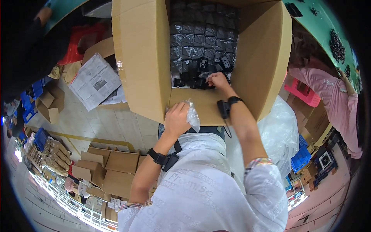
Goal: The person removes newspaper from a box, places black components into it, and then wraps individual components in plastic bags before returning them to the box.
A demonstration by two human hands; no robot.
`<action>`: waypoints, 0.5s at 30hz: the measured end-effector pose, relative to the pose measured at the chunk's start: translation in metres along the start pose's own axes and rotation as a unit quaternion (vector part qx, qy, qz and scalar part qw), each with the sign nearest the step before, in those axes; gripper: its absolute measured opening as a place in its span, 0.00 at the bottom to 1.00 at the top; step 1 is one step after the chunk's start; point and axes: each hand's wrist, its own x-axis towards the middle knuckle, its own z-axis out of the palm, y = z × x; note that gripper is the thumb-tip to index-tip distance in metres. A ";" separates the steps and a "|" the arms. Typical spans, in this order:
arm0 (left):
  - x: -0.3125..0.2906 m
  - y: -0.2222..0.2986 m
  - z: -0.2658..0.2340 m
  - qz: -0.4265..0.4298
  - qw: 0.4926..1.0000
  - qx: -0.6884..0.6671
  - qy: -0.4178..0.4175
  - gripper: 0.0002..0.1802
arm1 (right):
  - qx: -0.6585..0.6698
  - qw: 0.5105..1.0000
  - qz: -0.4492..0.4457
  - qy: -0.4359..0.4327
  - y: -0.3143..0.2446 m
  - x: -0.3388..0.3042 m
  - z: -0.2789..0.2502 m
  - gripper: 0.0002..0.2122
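Observation:
A large open cardboard box stands in front of me. Rows of black parts in clear plastic bags fill its far portion. Nearer to me, loose black plastic parts lie in a heap, some apart from the bags. My right hand reaches into the box, its fingers curled closed at the edge of this heap; what they pinch is hidden. At the box's near edge, my left hand is closed round a crumpled clear plastic bag. I cannot tell whether anything is inside that bag.
Translucent plastic sheeting hangs right of the box. Printed paper lies to the left, with open cartons on the floor below. A person in pink works at a green table bearing small dark parts. Another person's dark sleeve shows far left.

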 end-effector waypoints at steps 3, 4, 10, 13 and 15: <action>0.002 0.004 -0.003 -0.041 0.999 -0.012 -0.028 0.14 | 0.283 0.929 0.066 -0.228 -0.012 -0.036 -0.033 0.07; 0.003 0.006 -0.004 -0.063 0.997 -0.015 -0.041 0.15 | 0.132 0.960 0.022 -0.244 -0.003 -0.037 -0.033 0.06; 0.013 0.015 -0.012 -0.151 0.981 -0.001 -0.122 0.21 | 0.125 0.868 -0.143 -0.458 -0.094 -0.129 -0.023 0.05; -0.002 -0.007 0.002 -0.100 0.992 -0.033 -0.063 0.14 | 0.130 0.806 -0.148 -0.558 -0.109 -0.112 -0.016 0.06; 0.003 0.000 0.002 -0.092 0.994 -0.032 -0.054 0.13 | 0.179 0.933 -0.086 -0.299 -0.094 -0.064 -0.012 0.10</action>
